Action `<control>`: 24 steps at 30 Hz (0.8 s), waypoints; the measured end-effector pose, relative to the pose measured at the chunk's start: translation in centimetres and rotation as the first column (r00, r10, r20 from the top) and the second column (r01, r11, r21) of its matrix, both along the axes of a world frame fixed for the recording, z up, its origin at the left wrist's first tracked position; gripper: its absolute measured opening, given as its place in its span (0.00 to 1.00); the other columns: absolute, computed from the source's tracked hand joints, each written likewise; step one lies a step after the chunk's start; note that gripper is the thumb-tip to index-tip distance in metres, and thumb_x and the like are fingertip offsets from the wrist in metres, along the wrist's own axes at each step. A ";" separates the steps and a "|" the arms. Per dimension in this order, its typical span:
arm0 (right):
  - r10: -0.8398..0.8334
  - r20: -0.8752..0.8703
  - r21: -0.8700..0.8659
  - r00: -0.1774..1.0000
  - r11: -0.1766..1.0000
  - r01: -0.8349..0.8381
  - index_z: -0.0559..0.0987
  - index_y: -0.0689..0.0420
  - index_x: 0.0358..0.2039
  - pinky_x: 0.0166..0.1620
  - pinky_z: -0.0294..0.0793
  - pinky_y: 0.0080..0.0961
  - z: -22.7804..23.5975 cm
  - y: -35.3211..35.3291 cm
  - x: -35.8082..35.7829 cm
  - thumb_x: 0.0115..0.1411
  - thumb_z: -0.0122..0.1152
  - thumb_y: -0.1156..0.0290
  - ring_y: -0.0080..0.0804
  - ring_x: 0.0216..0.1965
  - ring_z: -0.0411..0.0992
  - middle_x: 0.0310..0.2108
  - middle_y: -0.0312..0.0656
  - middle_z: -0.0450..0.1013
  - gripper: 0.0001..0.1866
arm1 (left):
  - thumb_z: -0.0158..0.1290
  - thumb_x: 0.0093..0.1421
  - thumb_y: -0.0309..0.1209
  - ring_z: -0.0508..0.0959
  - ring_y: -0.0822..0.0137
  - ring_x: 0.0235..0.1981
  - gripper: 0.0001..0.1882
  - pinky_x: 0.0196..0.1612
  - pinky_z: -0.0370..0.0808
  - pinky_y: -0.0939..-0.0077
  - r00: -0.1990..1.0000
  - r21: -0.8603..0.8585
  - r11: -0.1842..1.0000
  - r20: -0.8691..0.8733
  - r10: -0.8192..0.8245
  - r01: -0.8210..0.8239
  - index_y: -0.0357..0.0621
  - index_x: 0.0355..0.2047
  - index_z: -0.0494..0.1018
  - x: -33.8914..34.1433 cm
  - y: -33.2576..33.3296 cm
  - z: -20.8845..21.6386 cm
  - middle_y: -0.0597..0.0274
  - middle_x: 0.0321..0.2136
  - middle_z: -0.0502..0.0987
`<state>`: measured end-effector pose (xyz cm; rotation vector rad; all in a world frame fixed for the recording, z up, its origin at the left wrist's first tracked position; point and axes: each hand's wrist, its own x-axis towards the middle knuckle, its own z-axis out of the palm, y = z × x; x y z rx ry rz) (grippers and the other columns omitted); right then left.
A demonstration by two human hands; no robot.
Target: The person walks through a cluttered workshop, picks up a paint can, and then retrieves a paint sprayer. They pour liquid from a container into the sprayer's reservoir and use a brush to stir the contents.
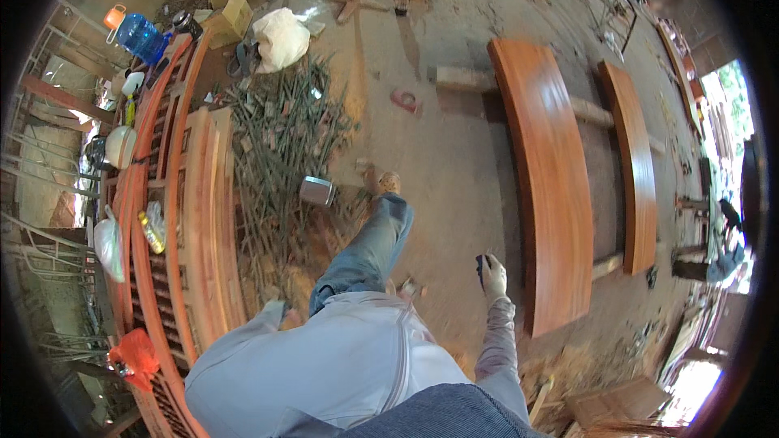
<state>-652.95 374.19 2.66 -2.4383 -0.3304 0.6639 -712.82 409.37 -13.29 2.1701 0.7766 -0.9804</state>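
My right hand, in a pale glove, hangs beside the near left edge of a long, glossy reddish-brown wooden board. Its fingers look curled around a small dark blue-black thing; what that is, I cannot make out. A gap shows between the hand and the board. My left hand is mostly hidden past the pale sleeve, low at the left, near the stacked wooden planks. How its fingers lie does not show. One leg in blue jeans is stretched forward over the floor.
A narrower varnished board lies parallel on the right; wooden supports bear both. Left of my foot spreads a pile of wood sticks with a silver metal box. Slatted wooden frames, a blue water bottle and a white sack stand left.
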 end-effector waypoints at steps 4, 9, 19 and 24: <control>0.106 0.065 -0.048 0.992 0.994 -0.103 0.79 0.59 0.36 0.33 0.72 0.37 -1.3 10.2 11.0 0.61 0.53 0.59 0.48 0.30 0.76 0.28 0.49 0.77 0.16 | 0.49 0.63 0.39 0.75 0.65 0.35 0.16 0.38 0.70 0.70 0.925 -0.047 0.954 -0.266 0.273 -0.295 0.42 0.45 0.74 11.5 8.1 0.2 0.58 0.36 0.77; -0.315 -0.575 0.013 0.755 0.919 0.394 0.81 0.58 0.35 0.22 0.68 0.23 -5.8 13.9 18.1 0.59 0.54 0.61 0.23 0.20 0.72 0.22 0.37 0.75 0.14 | 0.50 0.64 0.40 0.74 0.67 0.43 0.19 0.47 0.69 0.73 0.652 -0.208 0.642 0.026 0.757 -0.738 0.41 0.50 0.72 41.7 21.9 -2.8 0.58 0.44 0.76; -0.178 -0.291 -0.198 0.940 0.972 0.123 0.80 0.56 0.31 0.26 0.72 0.37 -12.9 13.1 35.1 0.57 0.54 0.57 0.37 0.23 0.75 0.24 0.44 0.77 0.15 | 0.47 0.65 0.27 0.71 0.79 0.33 0.07 0.38 0.70 0.81 0.398 -0.451 0.862 0.765 0.507 -0.230 0.41 0.40 0.73 109.5 40.3 12.5 0.71 0.31 0.75; -0.020 -0.185 -0.207 0.983 0.978 -0.019 0.78 0.55 0.29 0.24 0.72 0.39 -14.7 19.9 52.4 0.57 0.55 0.56 0.41 0.21 0.74 0.25 0.46 0.76 0.15 | 0.48 0.66 0.32 0.72 0.78 0.32 0.07 0.37 0.70 0.82 0.440 -0.582 0.672 0.509 0.740 -0.457 0.45 0.38 0.74 114.6 43.9 6.8 0.70 0.30 0.76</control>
